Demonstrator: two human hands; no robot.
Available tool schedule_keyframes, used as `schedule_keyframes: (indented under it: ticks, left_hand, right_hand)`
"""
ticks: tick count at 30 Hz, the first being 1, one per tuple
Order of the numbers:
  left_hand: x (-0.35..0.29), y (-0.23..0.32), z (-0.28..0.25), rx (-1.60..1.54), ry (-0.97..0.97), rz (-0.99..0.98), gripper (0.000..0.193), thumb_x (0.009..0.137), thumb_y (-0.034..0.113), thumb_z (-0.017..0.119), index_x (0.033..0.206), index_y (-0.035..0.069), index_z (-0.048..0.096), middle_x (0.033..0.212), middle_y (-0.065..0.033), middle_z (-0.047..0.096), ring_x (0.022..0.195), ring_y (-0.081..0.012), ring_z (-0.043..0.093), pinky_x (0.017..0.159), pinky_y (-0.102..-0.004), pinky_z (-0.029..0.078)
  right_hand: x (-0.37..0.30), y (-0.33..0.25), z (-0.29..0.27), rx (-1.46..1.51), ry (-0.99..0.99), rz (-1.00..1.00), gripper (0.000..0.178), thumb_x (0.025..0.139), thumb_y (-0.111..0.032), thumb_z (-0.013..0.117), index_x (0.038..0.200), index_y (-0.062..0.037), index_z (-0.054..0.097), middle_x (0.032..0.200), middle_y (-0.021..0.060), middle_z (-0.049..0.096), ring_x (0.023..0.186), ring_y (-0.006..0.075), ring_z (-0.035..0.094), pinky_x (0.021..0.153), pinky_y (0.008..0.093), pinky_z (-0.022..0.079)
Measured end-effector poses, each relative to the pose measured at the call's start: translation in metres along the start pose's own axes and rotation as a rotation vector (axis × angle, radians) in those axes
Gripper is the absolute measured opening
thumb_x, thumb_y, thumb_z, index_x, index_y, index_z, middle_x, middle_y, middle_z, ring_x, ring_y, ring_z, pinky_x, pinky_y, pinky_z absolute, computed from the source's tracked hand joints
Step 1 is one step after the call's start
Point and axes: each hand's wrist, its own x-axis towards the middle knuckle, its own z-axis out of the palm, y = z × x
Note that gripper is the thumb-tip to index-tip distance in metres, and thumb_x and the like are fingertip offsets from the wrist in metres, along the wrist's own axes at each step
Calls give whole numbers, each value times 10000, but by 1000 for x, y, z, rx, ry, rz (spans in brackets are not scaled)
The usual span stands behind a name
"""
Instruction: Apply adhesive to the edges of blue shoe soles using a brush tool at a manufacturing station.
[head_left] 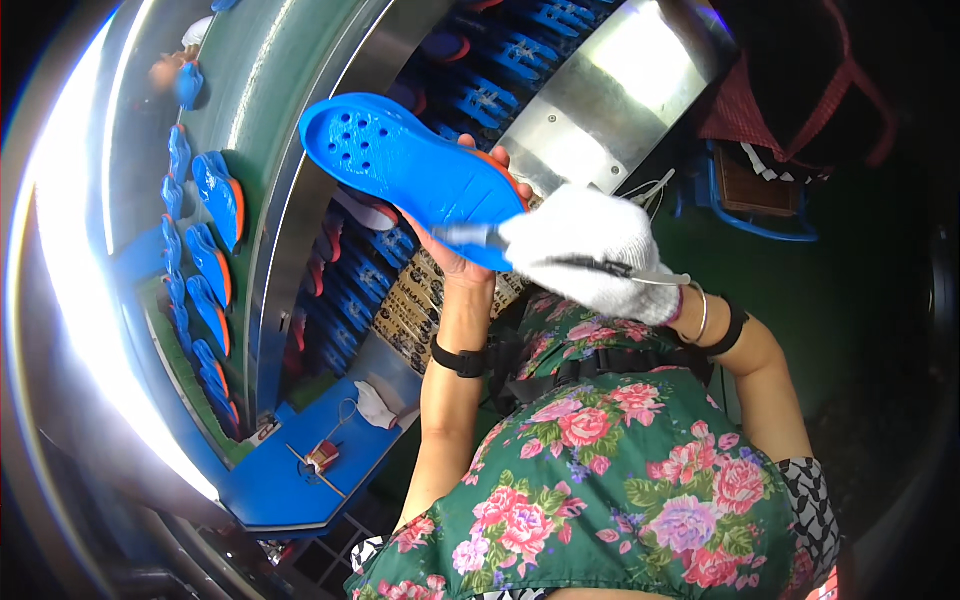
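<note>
A blue shoe sole (400,165) with an orange edge lies across my left hand (462,262). The bare fingers wrap round its underside and show along the far edge. Small round holes dot its wider end, and the surface looks wet and glossy. My right hand (590,245), in a white knitted glove, is closed round a slim brush (470,236). The brush's grey tip is over the near part of the sole, slightly blurred; I cannot tell whether it touches. Its pale handle end sticks out past the glove by the wrist.
To the left, a green conveyor belt (265,60) carries several blue soles (219,198). A blurred hand (165,72) shows at its far end. Beyond my hands stands a metal panel (600,100). Lower left is a blue table (270,495) with a white mask (376,404). A blue-framed stool (765,228) stands right.
</note>
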Motion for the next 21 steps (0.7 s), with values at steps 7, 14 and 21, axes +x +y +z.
schedule_keyframes:
  ticks: [7, 14, 21]
  left_hand:
    - [1, 3, 16, 41, 158, 81, 1047, 812, 772, 614, 1504, 33, 350, 1344, -204, 571, 1135, -460, 592, 916, -583, 532]
    - [3, 16, 13, 18, 16, -138, 1103, 781, 769, 626, 1492, -22, 336, 1284, -268, 561, 1057, -418, 597, 863, -508, 549]
    - [4, 33, 6, 67, 41, -205, 1077, 813, 725, 617, 1523, -16, 288, 1382, -260, 496, 1081, -438, 596, 884, -538, 545]
  right_hand:
    - [-5, -7, 2, 164, -169, 18, 188, 769, -46, 810, 951, -79, 775, 976, 83, 754, 825, 244, 712, 732, 357, 568]
    - [-11, -8, 8, -40, -199, -84, 217, 785, -58, 765, 995, -111, 765, 960, 80, 734, 839, 262, 702, 751, 359, 575]
    - [-6, -3, 4, 253, -76, 290, 214, 780, -62, 808, 988, -71, 754, 974, 99, 734, 800, 239, 694, 723, 339, 568]
